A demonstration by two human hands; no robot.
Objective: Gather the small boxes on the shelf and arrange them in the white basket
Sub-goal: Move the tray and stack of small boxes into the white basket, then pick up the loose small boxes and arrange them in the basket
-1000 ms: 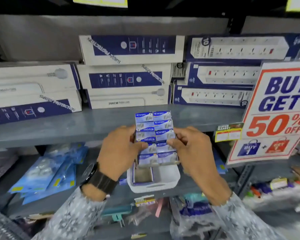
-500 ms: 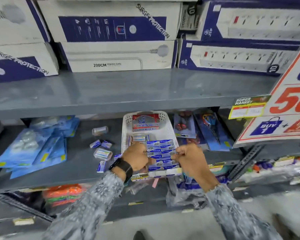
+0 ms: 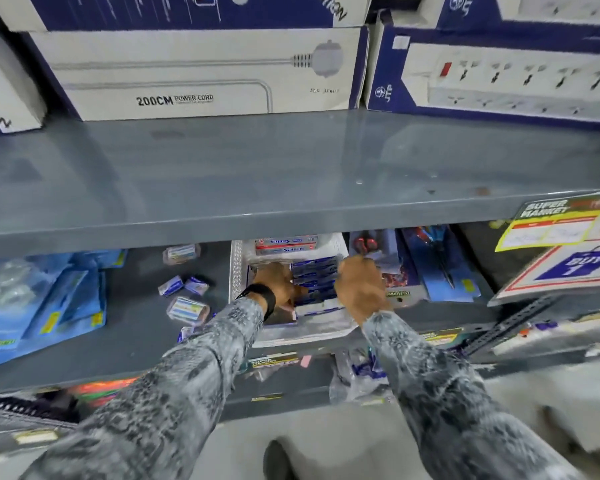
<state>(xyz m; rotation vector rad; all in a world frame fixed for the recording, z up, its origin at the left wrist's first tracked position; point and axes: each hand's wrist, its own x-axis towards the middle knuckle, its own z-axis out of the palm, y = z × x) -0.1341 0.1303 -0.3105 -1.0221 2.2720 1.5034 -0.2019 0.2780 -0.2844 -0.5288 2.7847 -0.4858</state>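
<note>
A white basket (image 3: 237,271) sits on the lower grey shelf, under the lip of the shelf above. Inside it lies a block of small blue-and-white boxes (image 3: 314,277) in two columns. My left hand (image 3: 279,284) presses against the block's left side and my right hand (image 3: 359,285) closes on its right side. A red-and-white flat box (image 3: 285,244) lies at the basket's far end. Loose small boxes (image 3: 182,285) lie on the shelf to the left of the basket, with two clear-wrapped packs (image 3: 187,310) near them.
The upper grey shelf (image 3: 291,174) overhangs the basket and carries large power-cord cartons (image 3: 194,74). Blue blister packs (image 3: 39,303) lie at the lower shelf's left. Packaged scissors (image 3: 437,261) lie right of the basket. A promotion sign (image 3: 568,268) juts in at the right.
Both hands carried the block of small boxes from chest height down into the white basket and pushed it further in. The view dropped and closed in on the lower shelf.
</note>
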